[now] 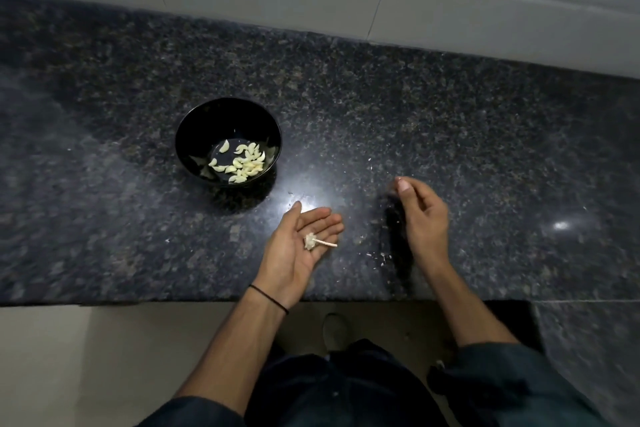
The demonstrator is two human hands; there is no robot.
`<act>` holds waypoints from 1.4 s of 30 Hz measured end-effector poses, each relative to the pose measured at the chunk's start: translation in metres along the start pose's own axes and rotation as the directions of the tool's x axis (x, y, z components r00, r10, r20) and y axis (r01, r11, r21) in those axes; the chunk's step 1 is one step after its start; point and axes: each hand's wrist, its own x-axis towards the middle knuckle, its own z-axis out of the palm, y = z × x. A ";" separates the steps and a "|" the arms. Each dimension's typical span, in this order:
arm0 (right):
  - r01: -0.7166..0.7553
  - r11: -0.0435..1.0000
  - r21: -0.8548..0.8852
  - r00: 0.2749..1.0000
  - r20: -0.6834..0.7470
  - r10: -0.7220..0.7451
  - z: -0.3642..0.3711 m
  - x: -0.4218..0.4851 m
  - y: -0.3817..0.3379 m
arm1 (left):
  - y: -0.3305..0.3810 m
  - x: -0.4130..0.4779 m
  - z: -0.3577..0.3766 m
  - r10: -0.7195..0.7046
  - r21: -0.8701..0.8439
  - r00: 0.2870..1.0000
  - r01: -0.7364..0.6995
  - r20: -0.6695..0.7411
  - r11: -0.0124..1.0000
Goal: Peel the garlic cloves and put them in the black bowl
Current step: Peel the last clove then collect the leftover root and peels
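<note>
Two bare hands hover over a dark speckled counter [450, 114], seen from above. The left hand [298, 246] lies palm up with its fingers nearly straight and flat, gripping nothing. A spent garlic stub [313, 242], a pale root knot with a thin dry stalk, rests loose across the base of those fingers. The right hand [420, 215] is well apart to the right and blurred. Its fingers are loosely curled, with the thumb tip close to the forefinger, and I cannot tell whether anything is pinched there.

A black bowl [207, 125] stands on the counter beyond and to the left of the left hand, near it but not touching. Many peeled cloves [242, 163], cream and crescent-shaped, lie in its bottom. No unpeeled clove shows on the counter, so the peeling looks close to done. Small white flakes [381, 255] of skin are scattered on the counter around the hands. A thin black band [268, 298] circles the left wrist.

As for what could go wrong, the stub sits unheld on a flat palm, so a tilt toward the bowl could roll it in among the cloves. Flakes clinging to fingers could drop in too. If the right hand does hold a small clove, a slack pinch could let it fall onto the counter or over the near edge to the floor.
</note>
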 end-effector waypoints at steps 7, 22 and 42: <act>0.127 0.984 -0.123 0.967 0.235 -0.095 -0.013 0.095 0.025 | -0.049 -0.043 -0.005 -0.076 0.120 0.994 0.084 -0.073 0.989; 0.141 0.981 0.134 0.542 0.819 -0.190 -0.020 0.002 0.038 | -0.118 -0.022 0.000 -0.223 0.223 0.939 0.283 -0.260 0.933; 0.081 0.996 0.041 0.836 0.541 -0.091 -0.010 0.085 0.032 | -0.110 -0.026 -0.012 -0.279 0.109 0.955 0.289 -0.099 0.951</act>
